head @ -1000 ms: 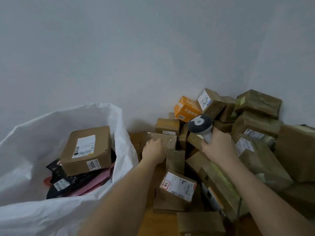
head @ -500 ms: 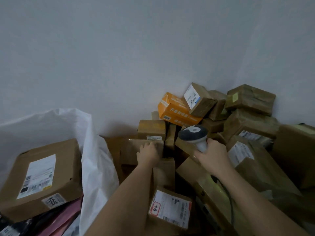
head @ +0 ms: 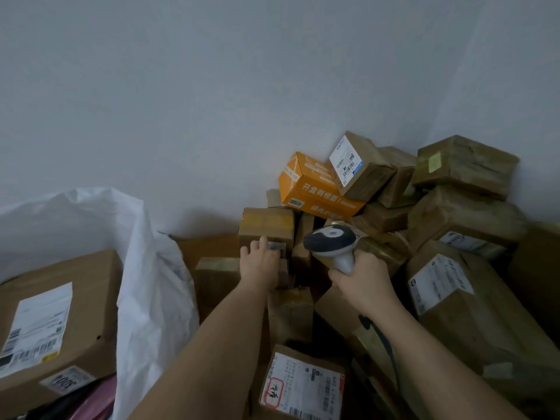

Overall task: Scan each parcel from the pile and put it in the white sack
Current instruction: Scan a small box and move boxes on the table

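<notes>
A pile of brown cardboard parcels fills the corner at the right. My left hand point(head: 261, 263) reaches into it, its fingertips on the front of a small brown box point(head: 266, 225) with a label strip. My right hand point(head: 359, 278) grips the handle of a grey and white barcode scanner point(head: 331, 242), whose head faces the pile beside that small box. The white sack point(head: 145, 268) stands open at the left. Inside it lies a large brown box point(head: 54, 322) with a white shipping label.
An orange box point(head: 312, 189) and a labelled brown box point(head: 359, 168) lean on the wall atop the pile. A parcel with a red-marked label point(head: 303, 386) lies close below my arms. A big labelled box point(head: 454, 298) sits at right. Pink and black bags lie in the sack.
The view has swung right and closer, so the sack slid toward the left edge. My left hand moved up from the flat box to the small box behind it. The scanner stayed in my right hand.
</notes>
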